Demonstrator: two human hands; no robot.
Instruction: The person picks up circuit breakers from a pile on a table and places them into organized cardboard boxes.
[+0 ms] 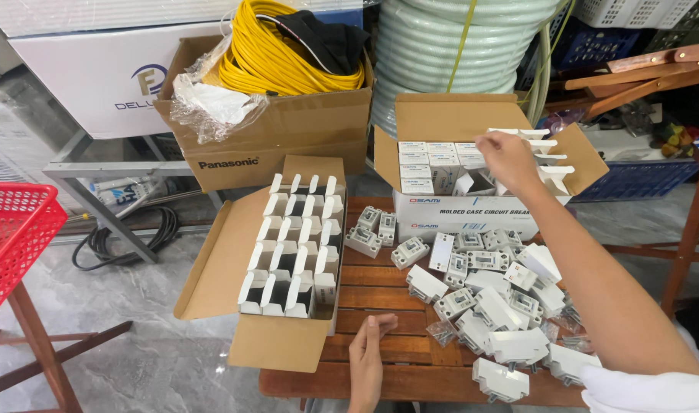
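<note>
My right hand [508, 158] reaches into the far cardboard box [441, 206], its fingers pinching the top of a small white carton [483, 162] among rows of the same cartons. My left hand [367, 359] rests flat and empty on the wooden slatted table [380, 302], near its front edge. Between the hands lies a heap of white circuit breakers [487, 298]. To the left stands a second cardboard box [281, 252] holding several small white cartons with their flaps up.
Behind are a cardboard box of yellow cable [288, 53], a coil of pale green hose [456, 46] and blue crates [632, 180]. A red basket [13, 229] sits on a stand at left. Black cable [128, 237] lies on the tiled floor.
</note>
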